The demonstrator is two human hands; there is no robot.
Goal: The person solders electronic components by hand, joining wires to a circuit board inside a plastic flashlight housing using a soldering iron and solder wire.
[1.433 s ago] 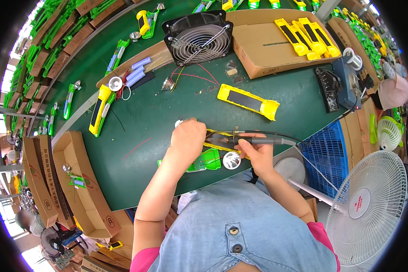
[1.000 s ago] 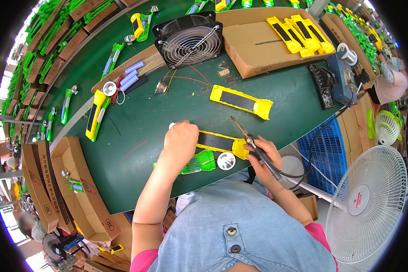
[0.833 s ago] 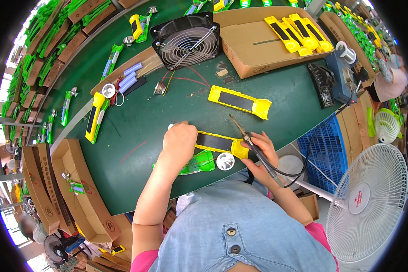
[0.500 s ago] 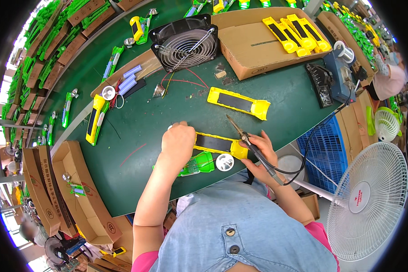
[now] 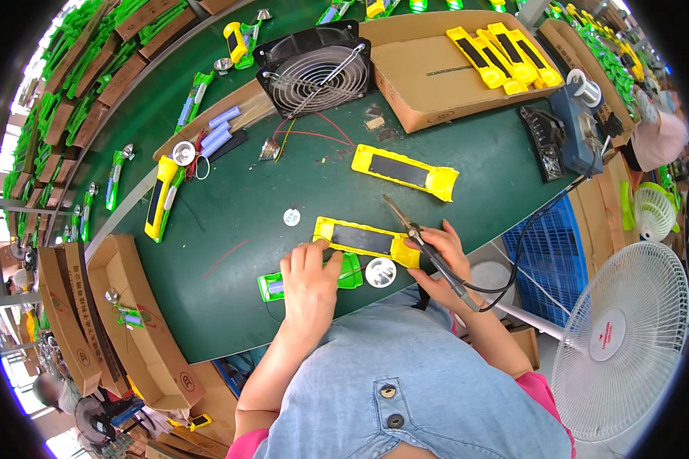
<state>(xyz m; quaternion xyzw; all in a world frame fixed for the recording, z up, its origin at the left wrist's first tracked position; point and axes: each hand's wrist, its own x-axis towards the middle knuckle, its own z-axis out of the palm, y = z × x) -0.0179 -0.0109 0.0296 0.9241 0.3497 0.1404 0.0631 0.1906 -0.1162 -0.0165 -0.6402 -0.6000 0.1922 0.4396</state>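
Observation:
My left hand [image 5: 311,281] lies across a green lamp housing [image 5: 351,272], fingers bent over its middle and fingertips at the left end of a yellow housing [image 5: 364,239]. Part of the green piece is hidden beneath the hand; a blue cell shows at its left end. A white round lamp reflector [image 5: 380,272] sits at the right end, joined by a thin wire. In my right hand [image 5: 453,260] is a soldering iron [image 5: 413,232], its tip pointing up and left. The fingers of that hand also touch the yellow housing's wide end. A white disc [image 5: 292,217] lies beyond my left hand.
Another yellow housing [image 5: 402,172] lies farther off. A black fan [image 5: 318,76] and a cardboard tray [image 5: 413,107] of yellow housings stand behind. At the right are a blue soldering station [image 5: 578,126], a solder spool [image 5: 587,90] and the iron's cord [image 5: 517,237]. A white fan [image 5: 620,336] stands beyond the table edge.
My left hand has come away from the white disc, leaving it on the table, and moved nearer and right onto the green housing. The yellow housing's left end has shifted slightly left; my right hand is almost still.

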